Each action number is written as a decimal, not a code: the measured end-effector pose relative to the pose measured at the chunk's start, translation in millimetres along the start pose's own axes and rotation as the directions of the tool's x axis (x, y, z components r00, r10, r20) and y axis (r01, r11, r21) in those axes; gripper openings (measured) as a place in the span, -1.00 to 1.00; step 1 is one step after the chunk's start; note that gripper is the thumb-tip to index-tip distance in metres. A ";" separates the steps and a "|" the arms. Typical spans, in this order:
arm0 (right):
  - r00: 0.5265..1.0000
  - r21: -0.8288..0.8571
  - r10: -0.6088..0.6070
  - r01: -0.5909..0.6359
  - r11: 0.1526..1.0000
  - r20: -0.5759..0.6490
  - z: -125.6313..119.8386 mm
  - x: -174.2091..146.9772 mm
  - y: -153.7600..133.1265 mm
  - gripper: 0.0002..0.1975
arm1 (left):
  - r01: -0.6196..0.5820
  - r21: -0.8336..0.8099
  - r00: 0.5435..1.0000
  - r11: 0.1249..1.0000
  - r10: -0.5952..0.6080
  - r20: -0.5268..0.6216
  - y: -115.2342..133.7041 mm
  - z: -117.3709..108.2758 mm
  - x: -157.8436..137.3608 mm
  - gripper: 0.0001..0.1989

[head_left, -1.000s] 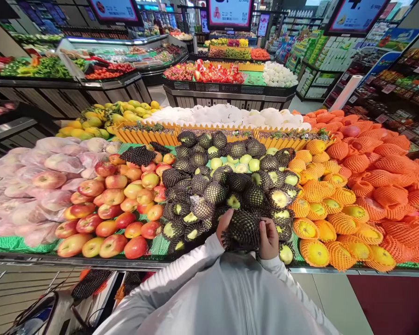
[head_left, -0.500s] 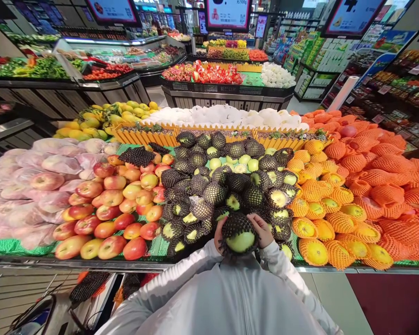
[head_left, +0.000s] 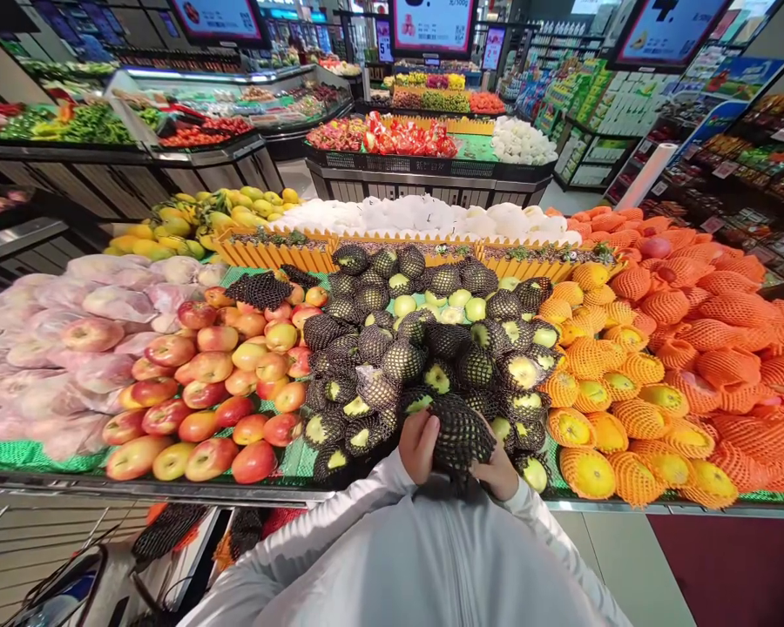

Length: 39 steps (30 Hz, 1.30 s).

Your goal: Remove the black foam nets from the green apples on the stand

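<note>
Between my two hands, close to my chest, is a green apple in a black foam net. My left hand grips its left side, thumb on top. On the right side my right hand has its fingers closed on the net's lower edge. The net covers nearly all of the fruit from this angle. Right behind it lies a heap of green fruit in black nets, with a few bare green apples at the back of the heap.
Red-yellow apples and bagged pale pink fruit lie to the left. Fruit in yellow nets and orange nets fill the right. Orange fence planters stand behind. A wire cart is at lower left.
The fruit has been turned in my hands: its bare green face showed before, and now the black net faces up. My right hand has moved down along its side.
</note>
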State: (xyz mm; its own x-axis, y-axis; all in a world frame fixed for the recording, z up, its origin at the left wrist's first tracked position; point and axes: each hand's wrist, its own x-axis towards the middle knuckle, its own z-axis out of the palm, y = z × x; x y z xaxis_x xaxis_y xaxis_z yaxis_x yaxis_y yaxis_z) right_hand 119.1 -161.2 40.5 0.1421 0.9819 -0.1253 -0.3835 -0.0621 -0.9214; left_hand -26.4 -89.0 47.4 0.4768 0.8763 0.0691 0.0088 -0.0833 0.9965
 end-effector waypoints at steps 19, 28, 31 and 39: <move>0.987 -0.173 -0.153 0.143 0.974 -0.048 -1.9 -2.0 4.3 -0.19 | -0.105 0.459 0.854 0.882 0.316 -0.412 15.7 -9.5 -0.9 -0.72; 0.979 0.113 -0.030 0.053 0.992 -0.200 1.7 -3.7 22.3 -0.20 | 0.135 -0.018 0.986 0.991 -0.137 -0.094 11.3 -3.8 13.6 -0.48; 0.973 0.183 0.037 0.005 0.983 -0.230 -4.1 -3.2 27.3 -0.29 | 0.239 -0.181 0.971 0.954 -0.232 0.062 7.5 -6.6 5.4 -0.46; 0.969 0.414 0.196 -0.120 0.903 -0.148 -20.1 -4.4 28.4 -0.47 | 0.189 -0.144 0.912 0.971 -0.120 0.391 11.4 -23.5 3.1 -0.50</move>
State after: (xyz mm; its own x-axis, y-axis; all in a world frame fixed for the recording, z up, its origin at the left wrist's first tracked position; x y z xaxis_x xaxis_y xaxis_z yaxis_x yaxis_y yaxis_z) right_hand 125.9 -170.9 7.5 0.1971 0.9133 -0.3564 -0.7406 -0.0995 -0.6646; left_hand -45.5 -76.0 60.1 0.7780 0.6238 -0.0748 -0.0280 0.1534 0.9878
